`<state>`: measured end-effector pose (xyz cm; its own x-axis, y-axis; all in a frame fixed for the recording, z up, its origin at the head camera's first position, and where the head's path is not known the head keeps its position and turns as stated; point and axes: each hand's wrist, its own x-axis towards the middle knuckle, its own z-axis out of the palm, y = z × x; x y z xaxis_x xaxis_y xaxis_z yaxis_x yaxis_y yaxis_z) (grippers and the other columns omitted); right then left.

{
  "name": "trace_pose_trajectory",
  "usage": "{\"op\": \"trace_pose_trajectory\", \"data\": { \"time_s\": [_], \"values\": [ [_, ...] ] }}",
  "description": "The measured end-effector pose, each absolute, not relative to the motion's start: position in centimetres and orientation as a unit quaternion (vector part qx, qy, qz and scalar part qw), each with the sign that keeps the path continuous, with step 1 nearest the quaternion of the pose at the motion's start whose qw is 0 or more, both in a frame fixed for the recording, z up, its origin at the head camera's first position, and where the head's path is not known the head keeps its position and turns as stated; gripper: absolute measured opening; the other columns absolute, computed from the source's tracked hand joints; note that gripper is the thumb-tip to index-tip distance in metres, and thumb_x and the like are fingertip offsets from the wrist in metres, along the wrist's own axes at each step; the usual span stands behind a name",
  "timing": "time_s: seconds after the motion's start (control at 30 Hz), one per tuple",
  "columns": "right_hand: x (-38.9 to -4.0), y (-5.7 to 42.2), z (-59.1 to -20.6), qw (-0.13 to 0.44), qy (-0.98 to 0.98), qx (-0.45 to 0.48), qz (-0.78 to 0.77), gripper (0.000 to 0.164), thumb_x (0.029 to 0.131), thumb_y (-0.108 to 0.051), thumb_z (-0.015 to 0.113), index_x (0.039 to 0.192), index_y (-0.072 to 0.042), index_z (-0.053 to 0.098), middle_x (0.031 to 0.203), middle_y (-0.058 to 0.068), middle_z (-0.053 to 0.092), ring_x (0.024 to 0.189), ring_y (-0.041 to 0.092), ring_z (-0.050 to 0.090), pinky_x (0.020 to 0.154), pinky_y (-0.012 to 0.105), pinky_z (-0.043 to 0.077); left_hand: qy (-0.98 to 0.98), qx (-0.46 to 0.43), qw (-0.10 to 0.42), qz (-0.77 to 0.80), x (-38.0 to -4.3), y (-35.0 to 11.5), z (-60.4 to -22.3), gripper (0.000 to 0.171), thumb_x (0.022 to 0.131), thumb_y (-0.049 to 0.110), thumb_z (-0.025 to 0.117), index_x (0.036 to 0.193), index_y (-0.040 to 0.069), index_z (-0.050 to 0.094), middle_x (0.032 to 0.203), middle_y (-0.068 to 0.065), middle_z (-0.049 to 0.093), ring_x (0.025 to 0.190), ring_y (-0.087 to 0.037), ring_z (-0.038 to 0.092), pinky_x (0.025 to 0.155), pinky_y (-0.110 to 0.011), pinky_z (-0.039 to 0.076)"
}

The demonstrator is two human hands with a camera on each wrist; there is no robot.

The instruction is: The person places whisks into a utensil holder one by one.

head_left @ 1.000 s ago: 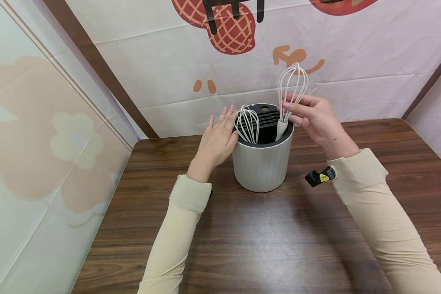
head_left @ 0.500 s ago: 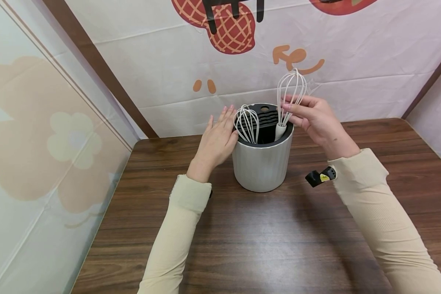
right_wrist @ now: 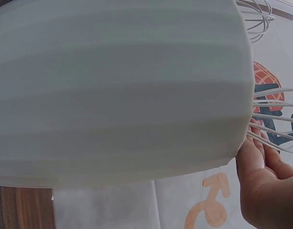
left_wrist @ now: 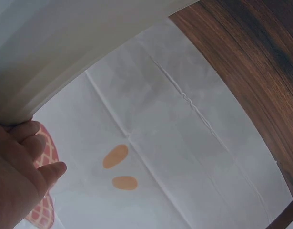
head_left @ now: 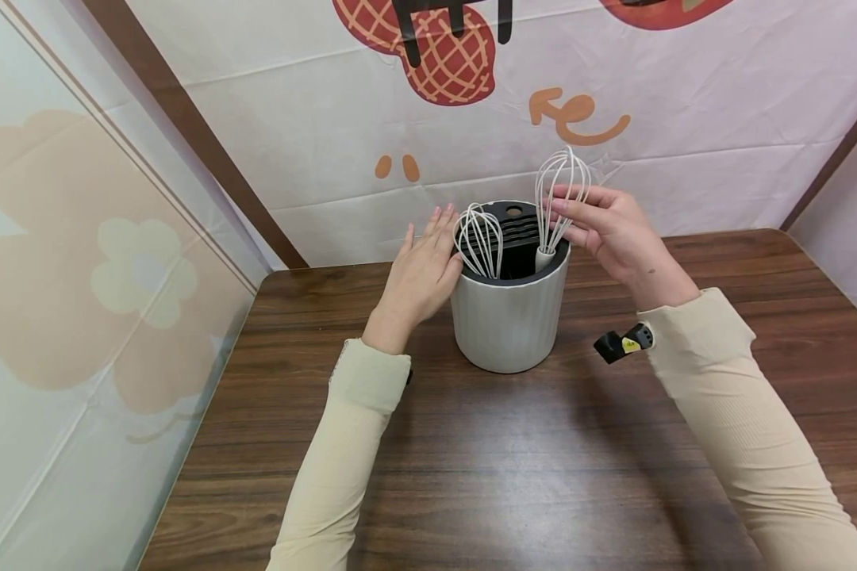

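A white ribbed utensil holder (head_left: 509, 329) with a black slotted insert stands upright on the table. My left hand (head_left: 423, 270) lies with straight fingers along its left rim; in the left wrist view, the fingertips (left_wrist: 55, 171) show beside the holder wall. At the holder's right side, my right hand (head_left: 614, 230) pinches the wires of a white whisk (head_left: 563, 186) between thumb and fingers. Its loops point up and the lower handle is hidden inside the holder. A second, shorter-standing whisk (head_left: 480, 242) leans in the left of the same front opening.
The dark wooden table (head_left: 500, 476) meets a printed white cloth backdrop (head_left: 314, 143) close behind the holder. Another cloth panel (head_left: 64, 317) rises along the left edge. A black wrist camera (head_left: 623, 343) sticks out from the right sleeve.
The whisk at the right has slid lower into the holder, sinking through the right fingers, while that hand stays almost still. The left hand and the holder keep their places.
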<state>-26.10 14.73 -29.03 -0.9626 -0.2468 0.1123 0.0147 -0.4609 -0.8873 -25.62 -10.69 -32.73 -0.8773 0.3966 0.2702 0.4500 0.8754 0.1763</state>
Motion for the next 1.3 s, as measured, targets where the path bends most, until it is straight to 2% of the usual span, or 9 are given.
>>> {"op": "trace_pose_trajectory", "data": {
  "time_s": [0.47, 0.8, 1.3],
  "values": [
    [-26.15, 14.69, -29.15, 0.07, 0.523, -0.116, -0.841, 0.011, 0.084, 0.0, 0.066, 0.095, 0.0, 0.068, 0.095, 0.011, 0.07, 0.083, 0.017, 0.066, 0.072, 0.022, 0.053, -0.96, -0.224, 0.117, -0.119, -25.64, -10.76, -32.71, 0.055, 0.099, 0.026, 0.028, 0.15, 0.006, 0.022, 0.156, -0.002, 0.015, 0.143, -0.011, 0.004, 0.115, -0.039, -0.001],
    [-26.07, 14.58, -29.29, 0.069, 0.513, -0.123, -0.847, 0.009, 0.084, 0.002, 0.066, 0.092, 0.001, 0.068, 0.098, 0.01, 0.068, 0.094, 0.018, 0.066, 0.08, 0.026, 0.053, -0.961, -0.222, 0.113, -0.122, -25.49, -10.8, -32.76, 0.056, 0.099, 0.026, 0.028, 0.151, 0.007, 0.021, 0.157, -0.002, 0.014, 0.143, -0.01, 0.003, 0.115, -0.037, -0.004],
    [-25.8, 14.44, -28.79, 0.089, 0.499, -0.155, -0.848, 0.014, 0.085, 0.004, 0.064, 0.098, 0.002, 0.068, 0.097, 0.012, 0.068, 0.093, 0.02, 0.065, 0.084, 0.025, 0.051, -0.961, -0.223, 0.114, -0.119, -25.64, -10.88, -32.67, 0.056, 0.098, 0.026, 0.028, 0.15, 0.006, 0.022, 0.157, -0.003, 0.015, 0.143, -0.011, 0.004, 0.115, -0.039, -0.002]
  ]
}}
